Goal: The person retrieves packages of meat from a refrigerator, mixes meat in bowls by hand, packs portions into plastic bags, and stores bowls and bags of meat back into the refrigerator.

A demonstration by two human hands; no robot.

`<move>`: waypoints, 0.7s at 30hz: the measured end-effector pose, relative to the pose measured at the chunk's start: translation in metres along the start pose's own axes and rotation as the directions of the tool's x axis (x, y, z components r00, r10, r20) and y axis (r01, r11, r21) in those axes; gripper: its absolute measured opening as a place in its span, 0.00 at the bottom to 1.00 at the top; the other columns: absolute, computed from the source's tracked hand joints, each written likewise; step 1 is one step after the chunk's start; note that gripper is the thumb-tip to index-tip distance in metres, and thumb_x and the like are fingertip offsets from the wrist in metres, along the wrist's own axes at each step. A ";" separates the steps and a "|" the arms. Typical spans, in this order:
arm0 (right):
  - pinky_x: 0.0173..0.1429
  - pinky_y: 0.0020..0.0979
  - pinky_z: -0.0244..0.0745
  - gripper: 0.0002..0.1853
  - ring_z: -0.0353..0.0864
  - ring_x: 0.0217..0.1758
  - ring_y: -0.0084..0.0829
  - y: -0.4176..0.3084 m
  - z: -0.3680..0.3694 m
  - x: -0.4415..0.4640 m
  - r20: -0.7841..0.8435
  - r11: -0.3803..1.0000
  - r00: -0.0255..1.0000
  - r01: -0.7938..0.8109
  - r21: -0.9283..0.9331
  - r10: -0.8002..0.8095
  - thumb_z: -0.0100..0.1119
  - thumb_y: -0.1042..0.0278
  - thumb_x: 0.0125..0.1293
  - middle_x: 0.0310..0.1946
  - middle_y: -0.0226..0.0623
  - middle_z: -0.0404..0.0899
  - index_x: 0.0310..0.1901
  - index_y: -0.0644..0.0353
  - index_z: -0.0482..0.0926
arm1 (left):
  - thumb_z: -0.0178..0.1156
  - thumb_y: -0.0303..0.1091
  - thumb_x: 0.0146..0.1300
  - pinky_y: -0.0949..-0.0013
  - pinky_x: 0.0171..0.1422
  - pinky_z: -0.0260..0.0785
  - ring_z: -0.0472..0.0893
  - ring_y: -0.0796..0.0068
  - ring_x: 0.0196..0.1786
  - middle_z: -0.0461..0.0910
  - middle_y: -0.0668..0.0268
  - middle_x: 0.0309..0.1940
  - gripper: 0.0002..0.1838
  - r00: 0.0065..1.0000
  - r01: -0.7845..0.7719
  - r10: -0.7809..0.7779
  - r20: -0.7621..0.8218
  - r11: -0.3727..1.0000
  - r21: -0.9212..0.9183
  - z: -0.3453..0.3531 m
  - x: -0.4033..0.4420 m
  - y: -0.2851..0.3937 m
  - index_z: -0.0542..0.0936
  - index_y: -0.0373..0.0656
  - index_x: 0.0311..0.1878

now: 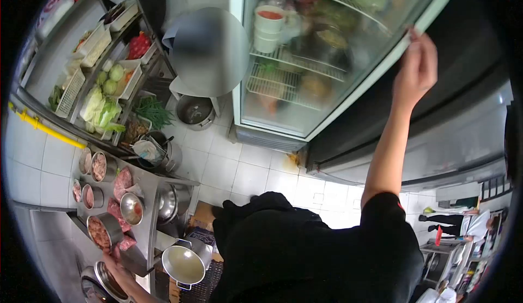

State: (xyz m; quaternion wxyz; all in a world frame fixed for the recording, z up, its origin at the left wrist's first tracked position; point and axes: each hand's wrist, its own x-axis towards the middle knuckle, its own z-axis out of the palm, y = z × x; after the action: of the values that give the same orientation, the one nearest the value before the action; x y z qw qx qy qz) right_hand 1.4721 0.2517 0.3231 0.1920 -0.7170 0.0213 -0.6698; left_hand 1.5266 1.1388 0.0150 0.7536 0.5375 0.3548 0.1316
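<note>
My right hand [418,63] is raised at the right, its fingers closed on the outer edge of a glass fridge door [357,97]. Behind the glass are wire shelves with stacked white tubs [268,30], bowls and greens, partly blurred by the pane. At the lower left, my left hand [115,267] is against the near side of a metal pot [104,233] filled with pieces of meat. Its fingers look curled at the pot's wall, partly hidden. Beside that pot on the steel counter lie bags of raw meat [116,210] and a metal bowl [131,208].
A vegetable rack [109,63] stands at the upper left, with a floor pot [196,110] nearby. Below the counter sits a two-handled white pot [184,265]. Another person [463,224] is far off at the right. A round grey blurred area [204,52] covers something beside the fridge.
</note>
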 end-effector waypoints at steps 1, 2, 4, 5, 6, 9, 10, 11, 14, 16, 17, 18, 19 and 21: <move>0.53 0.28 0.74 0.10 0.79 0.48 0.27 0.028 -0.006 0.026 -0.322 0.988 0.943 0.124 0.093 -0.087 0.56 0.74 0.69 0.44 0.43 0.82 0.47 0.69 0.80 | 0.55 0.34 0.63 0.68 0.41 0.84 0.85 0.57 0.42 0.81 0.53 0.48 0.21 0.999 0.010 -0.010 0.046 1.000 0.014 0.008 -0.023 -0.004 0.74 0.29 0.55; 0.52 0.29 0.74 0.15 0.80 0.46 0.30 0.075 -0.022 0.048 -0.415 0.991 0.904 0.065 -0.113 -0.107 0.61 0.71 0.65 0.44 0.48 0.81 0.49 0.72 0.78 | 0.55 0.34 0.63 0.68 0.41 0.84 0.85 0.57 0.42 0.81 0.52 0.48 0.21 0.995 0.020 -0.023 0.093 0.999 0.031 0.014 -0.046 -0.008 0.74 0.29 0.55; 0.52 0.33 0.75 0.25 0.80 0.46 0.36 0.202 -0.037 0.082 -0.378 0.942 0.924 -0.178 -0.285 0.060 0.68 0.62 0.58 0.44 0.48 0.82 0.49 0.75 0.77 | 0.54 0.32 0.62 0.68 0.40 0.85 0.86 0.57 0.41 0.81 0.52 0.48 0.21 0.980 0.036 -0.047 0.193 0.998 0.060 0.028 -0.088 -0.021 0.74 0.29 0.55; 0.53 0.35 0.75 0.27 0.81 0.47 0.36 0.216 -0.030 0.082 -0.243 0.908 0.876 -0.387 0.163 0.417 0.69 0.57 0.56 0.44 0.48 0.82 0.49 0.74 0.78 | 0.54 0.32 0.62 0.68 0.40 0.85 0.86 0.56 0.41 0.81 0.52 0.48 0.21 0.967 0.047 -0.065 0.247 0.996 0.078 0.041 -0.109 -0.030 0.74 0.30 0.56; 0.54 0.34 0.75 0.29 0.81 0.49 0.35 0.236 -0.030 0.082 -0.134 0.850 0.841 -0.508 0.140 0.525 0.69 0.56 0.56 0.46 0.47 0.82 0.51 0.73 0.78 | 0.54 0.31 0.62 0.69 0.40 0.85 0.86 0.56 0.41 0.81 0.52 0.48 0.21 0.953 0.050 -0.080 0.293 0.993 0.109 0.055 -0.134 -0.037 0.74 0.30 0.56; 0.56 0.32 0.74 0.29 0.81 0.51 0.32 0.239 -0.026 0.083 -0.142 0.897 0.908 -0.414 -0.155 0.394 0.69 0.53 0.57 0.48 0.41 0.82 0.53 0.68 0.78 | 0.52 0.29 0.60 0.63 0.42 0.85 0.85 0.52 0.45 0.80 0.49 0.50 0.21 0.922 0.104 -0.177 0.345 0.970 0.220 0.090 -0.211 -0.063 0.73 0.28 0.56; 0.55 0.31 0.73 0.29 0.80 0.50 0.30 0.226 -0.027 0.085 -0.117 0.862 0.893 -0.449 -0.235 0.434 0.69 0.54 0.57 0.47 0.38 0.82 0.54 0.67 0.78 | 0.52 0.28 0.60 0.61 0.44 0.85 0.85 0.52 0.45 0.80 0.48 0.50 0.21 0.905 0.171 -0.248 0.347 0.956 0.237 0.089 -0.218 -0.081 0.73 0.27 0.55; 0.55 0.31 0.73 0.29 0.80 0.50 0.30 0.218 -0.027 0.080 -0.104 0.861 0.891 -0.455 -0.227 0.443 0.69 0.54 0.57 0.47 0.38 0.82 0.54 0.67 0.78 | 0.52 0.28 0.60 0.59 0.46 0.85 0.85 0.52 0.43 0.81 0.48 0.48 0.20 0.893 0.173 -0.256 0.371 0.955 0.241 0.091 -0.230 -0.098 0.74 0.27 0.54; 0.57 0.41 0.72 0.26 0.79 0.54 0.46 0.202 -0.027 0.061 -0.031 0.784 0.820 -0.557 -0.275 0.572 0.67 0.53 0.60 0.52 0.49 0.81 0.58 0.56 0.78 | 0.52 0.27 0.61 0.57 0.49 0.84 0.86 0.54 0.42 0.82 0.49 0.45 0.15 0.852 0.100 -0.253 0.459 0.938 0.331 0.102 -0.294 -0.134 0.76 0.28 0.48; 0.55 0.41 0.73 0.27 0.80 0.53 0.46 0.203 -0.033 0.051 0.015 0.782 0.791 -0.601 -0.162 0.611 0.68 0.53 0.59 0.49 0.51 0.82 0.53 0.66 0.77 | 0.52 0.28 0.62 0.60 0.44 0.84 0.86 0.57 0.42 0.83 0.50 0.42 0.12 0.836 0.086 -0.285 0.469 0.912 0.401 0.116 -0.342 -0.154 0.77 0.30 0.44; 0.55 0.41 0.73 0.27 0.80 0.53 0.46 0.198 -0.033 0.049 0.034 0.783 0.789 -0.602 -0.159 0.613 0.68 0.53 0.59 0.49 0.51 0.82 0.53 0.66 0.77 | 0.52 0.28 0.63 0.61 0.43 0.84 0.86 0.59 0.41 0.83 0.51 0.41 0.11 0.815 0.083 -0.298 0.497 0.909 0.408 0.113 -0.355 -0.171 0.78 0.31 0.43; 0.56 0.41 0.73 0.27 0.80 0.52 0.45 0.193 -0.034 0.050 0.045 0.777 0.780 -0.614 -0.139 0.624 0.67 0.55 0.60 0.48 0.52 0.82 0.53 0.67 0.77 | 0.53 0.28 0.63 0.62 0.41 0.84 0.86 0.60 0.40 0.83 0.51 0.41 0.10 0.794 0.074 -0.303 0.527 0.909 0.410 0.111 -0.362 -0.193 0.78 0.32 0.42; 0.56 0.41 0.73 0.26 0.80 0.52 0.44 0.190 -0.037 0.049 0.051 0.768 0.769 -0.629 -0.124 0.638 0.66 0.56 0.61 0.48 0.52 0.82 0.53 0.68 0.77 | 0.53 0.27 0.63 0.62 0.41 0.84 0.86 0.60 0.40 0.83 0.52 0.40 0.09 0.784 0.090 -0.331 0.525 0.897 0.432 0.110 -0.370 -0.214 0.78 0.33 0.42; 0.57 0.40 0.73 0.25 0.80 0.53 0.44 0.169 -0.048 0.034 0.017 0.810 0.819 -0.564 -0.158 0.574 0.65 0.57 0.62 0.48 0.53 0.82 0.54 0.68 0.77 | 0.53 0.27 0.63 0.62 0.41 0.84 0.86 0.61 0.39 0.83 0.53 0.39 0.08 0.772 0.108 -0.367 0.519 0.880 0.462 0.112 -0.396 -0.246 0.77 0.33 0.41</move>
State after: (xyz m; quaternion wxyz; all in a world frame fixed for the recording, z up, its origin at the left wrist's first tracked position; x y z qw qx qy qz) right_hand 1.4679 0.0732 0.3057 0.3314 -0.7108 0.2774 -0.5550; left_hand 1.2747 0.7336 -0.0324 0.7077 0.6454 0.1877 -0.2179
